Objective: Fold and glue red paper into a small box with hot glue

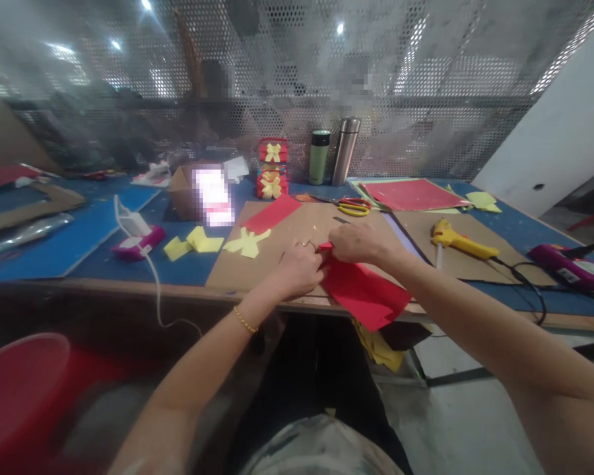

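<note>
Both my hands meet at one end of a red paper sheet (366,293) over the table's front edge. My left hand (301,267) pinches the paper's corner from the left, fingers closed. From above, my right hand (349,243) is closed on the same end, its fingertips partly hidden. The sheet's free part slants down to the right, past the edge. Just left on the cardboard (228,274) lie a yellow paper bow shape (248,243) and a red paper strip (273,213). Scissors with red and yellow handles (354,208) rest behind my right hand.
A yellow glue gun (465,241) with a cord lies at right, near a purple power strip (571,264). Behind stand a green tumbler (319,158), a steel flask (345,153) and red boxes with yellow bows (272,183). Red sheets (416,194) lie back right; a red stool (24,389) stands left.
</note>
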